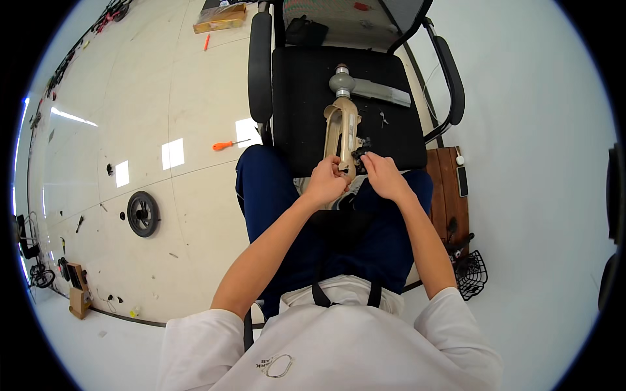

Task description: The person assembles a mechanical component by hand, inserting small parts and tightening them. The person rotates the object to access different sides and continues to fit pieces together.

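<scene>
A beige wheel fork (pixel 350 130) with two long prongs lies on the black seat of a chair, its prong ends toward me. At its far end is a rounded grey head (pixel 342 83) with a flat grey arm (pixel 385 93) going off to the right. My left hand (pixel 328 182) is closed on the near end of the fork, its fingers bent round the tip. My right hand (pixel 386 174) pinches at a small black mechanism (pixel 360 148) on the fork's right side; its exact shape is partly hidden by my fingers.
Small metal pieces (pixel 384 119) lie on the chair seat (pixel 297 117). Left on the tiled floor are an orange-handled screwdriver (pixel 223 146), a black wheel (pixel 143 214) and scattered small parts. Armrests (pixel 260 68) flank the seat. A brown wooden board (pixel 450 189) and a black wire basket (pixel 471 275) are at right.
</scene>
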The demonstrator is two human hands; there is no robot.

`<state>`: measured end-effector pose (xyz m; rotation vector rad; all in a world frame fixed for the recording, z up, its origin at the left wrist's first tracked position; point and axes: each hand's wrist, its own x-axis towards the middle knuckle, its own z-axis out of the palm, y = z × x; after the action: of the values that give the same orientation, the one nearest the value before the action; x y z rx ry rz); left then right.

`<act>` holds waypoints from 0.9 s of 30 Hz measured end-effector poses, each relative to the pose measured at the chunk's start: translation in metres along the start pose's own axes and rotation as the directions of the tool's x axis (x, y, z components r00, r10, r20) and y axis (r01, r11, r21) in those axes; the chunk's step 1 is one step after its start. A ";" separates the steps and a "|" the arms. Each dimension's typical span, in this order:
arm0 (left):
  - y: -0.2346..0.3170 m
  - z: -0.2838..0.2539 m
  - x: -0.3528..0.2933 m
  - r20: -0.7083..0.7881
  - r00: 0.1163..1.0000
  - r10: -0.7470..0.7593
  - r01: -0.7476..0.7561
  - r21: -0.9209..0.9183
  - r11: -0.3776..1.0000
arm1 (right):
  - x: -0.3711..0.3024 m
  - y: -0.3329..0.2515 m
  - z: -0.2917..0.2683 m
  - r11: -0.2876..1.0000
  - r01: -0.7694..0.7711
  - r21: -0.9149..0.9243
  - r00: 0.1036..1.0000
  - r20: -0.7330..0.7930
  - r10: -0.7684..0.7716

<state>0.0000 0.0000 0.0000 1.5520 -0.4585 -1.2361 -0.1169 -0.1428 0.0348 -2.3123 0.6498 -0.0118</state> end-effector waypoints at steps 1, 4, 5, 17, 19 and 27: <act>-0.002 0.000 0.002 0.001 1.000 0.004 -0.004 -0.004 1.000 | 0.000 0.002 -0.001 0.999 0.045 -0.028 0.999 0.000 -0.045; 0.000 0.001 0.009 0.025 1.000 0.004 -0.003 -0.051 0.999 | 0.003 0.010 -0.007 0.988 0.112 -0.107 0.994 -0.005 -0.113; 0.001 0.003 0.012 0.037 0.999 0.002 0.001 -0.072 0.997 | 0.004 0.012 -0.009 0.984 0.122 -0.132 0.992 -0.007 -0.124; 0.007 -0.014 0.005 -0.056 0.998 0.018 -0.019 -0.022 1.000 | 0.007 -0.008 0.025 0.999 -0.047 -0.010 0.986 -0.160 0.044; 0.011 -0.015 0.003 -0.088 0.996 0.004 -0.006 -0.020 1.000 | 0.008 -0.015 0.026 0.998 -0.061 0.016 0.984 -0.165 0.063; 0.015 -0.022 -0.002 -0.150 0.984 0.093 -0.074 0.128 0.989 | 0.009 -0.026 0.046 0.990 -0.083 0.117 0.922 -0.367 0.120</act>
<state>0.0232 0.0068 0.0119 1.7011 -0.4994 -1.0294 -0.0883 -0.1012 0.0159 -2.1928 0.9374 -0.4375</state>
